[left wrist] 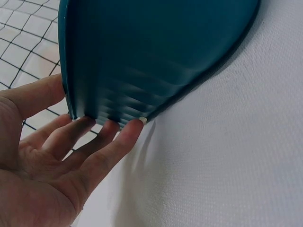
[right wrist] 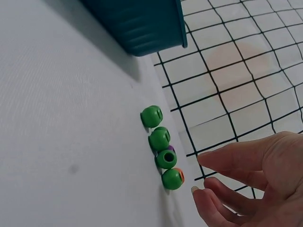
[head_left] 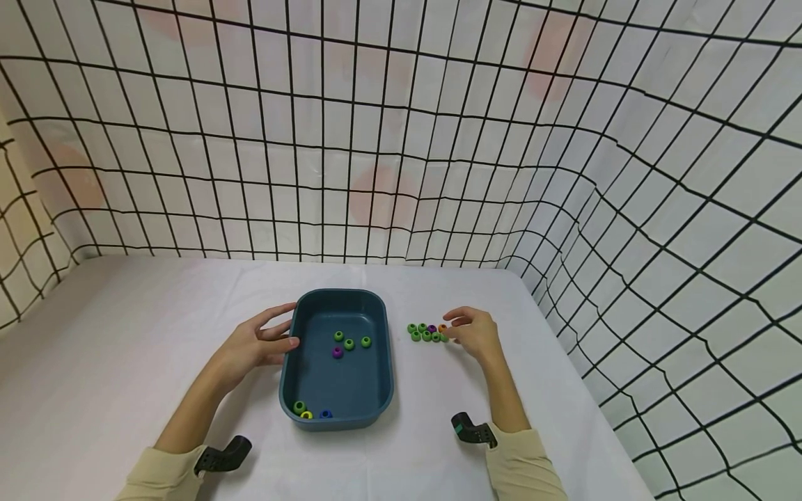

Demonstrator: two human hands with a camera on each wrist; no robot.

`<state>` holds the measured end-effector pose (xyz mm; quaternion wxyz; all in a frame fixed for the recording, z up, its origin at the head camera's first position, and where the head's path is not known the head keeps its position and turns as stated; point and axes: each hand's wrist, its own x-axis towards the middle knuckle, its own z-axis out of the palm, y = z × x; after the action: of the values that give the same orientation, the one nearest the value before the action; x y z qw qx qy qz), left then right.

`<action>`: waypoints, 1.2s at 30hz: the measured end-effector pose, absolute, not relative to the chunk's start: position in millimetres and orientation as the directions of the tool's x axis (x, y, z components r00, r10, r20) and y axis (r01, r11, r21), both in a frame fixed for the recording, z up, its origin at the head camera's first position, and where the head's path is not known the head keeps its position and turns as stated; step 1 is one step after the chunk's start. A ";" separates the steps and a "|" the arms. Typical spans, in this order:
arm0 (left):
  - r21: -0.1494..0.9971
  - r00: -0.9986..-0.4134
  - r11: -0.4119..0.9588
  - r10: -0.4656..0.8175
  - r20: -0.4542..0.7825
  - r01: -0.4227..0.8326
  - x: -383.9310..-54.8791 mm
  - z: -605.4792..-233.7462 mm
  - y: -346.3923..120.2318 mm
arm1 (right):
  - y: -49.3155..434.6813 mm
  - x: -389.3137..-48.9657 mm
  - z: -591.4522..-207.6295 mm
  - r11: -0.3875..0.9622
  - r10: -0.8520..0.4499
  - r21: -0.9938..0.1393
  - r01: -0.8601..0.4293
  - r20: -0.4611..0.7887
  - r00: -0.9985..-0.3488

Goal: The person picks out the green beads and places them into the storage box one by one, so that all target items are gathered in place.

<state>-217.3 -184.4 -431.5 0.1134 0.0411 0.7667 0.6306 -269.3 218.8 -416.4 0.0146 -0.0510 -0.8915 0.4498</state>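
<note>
Your left hand [head_left: 249, 348], fingers extended, touches blue rectangular plastic tray [head_left: 336, 423]; right hand [head_left: 475, 335] empty, fingers apart. Eight round green/purple/orange beads [head_left: 427, 336] seemingly set out; seven tray beads [head_left: 349, 344] left.

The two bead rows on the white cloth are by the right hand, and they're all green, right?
Not all green: the head view shows one purple bead and one orange bead too. The two bead rows are on the white cloth by the right hand, as you said.
</note>
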 end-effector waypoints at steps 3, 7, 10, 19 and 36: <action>0.977 -0.971 0.196 0.205 -0.124 -0.083 -216.8 -431.3 -184.5 | 220.6 -271.0 -420.2 0.585 0.098 -0.806 0.094 -0.044 -0.994; 0.978 -0.970 0.193 0.209 -0.120 -0.080 -215.7 -429.9 -184.8 | 221.8 -273.7 -426.1 0.576 0.089 -0.809 0.114 -0.077 -0.993; 0.979 -0.970 0.189 0.216 -0.115 -0.074 -215.3 -429.0 -184.8 | 222.1 -274.9 -429.3 0.577 0.085 -0.808 0.123 -0.091 -0.992; 0.980 -0.969 0.183 0.216 -0.117 -0.077 -215.1 -428.3 -184.5 | 222.7 -276.5 -436.1 0.589 0.072 -0.801 0.106 -0.079 -0.994; 0.980 -0.970 0.185 0.210 -0.119 -0.080 -213.8 -427.6 -183.9 | 219.4 -277.5 -442.2 0.600 0.111 -0.795 0.093 -0.032 -0.993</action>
<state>-213.8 -183.9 -427.6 0.1138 0.0429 0.7612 0.6370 -277.5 219.4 -442.2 0.0102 -0.0568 -0.8943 0.4437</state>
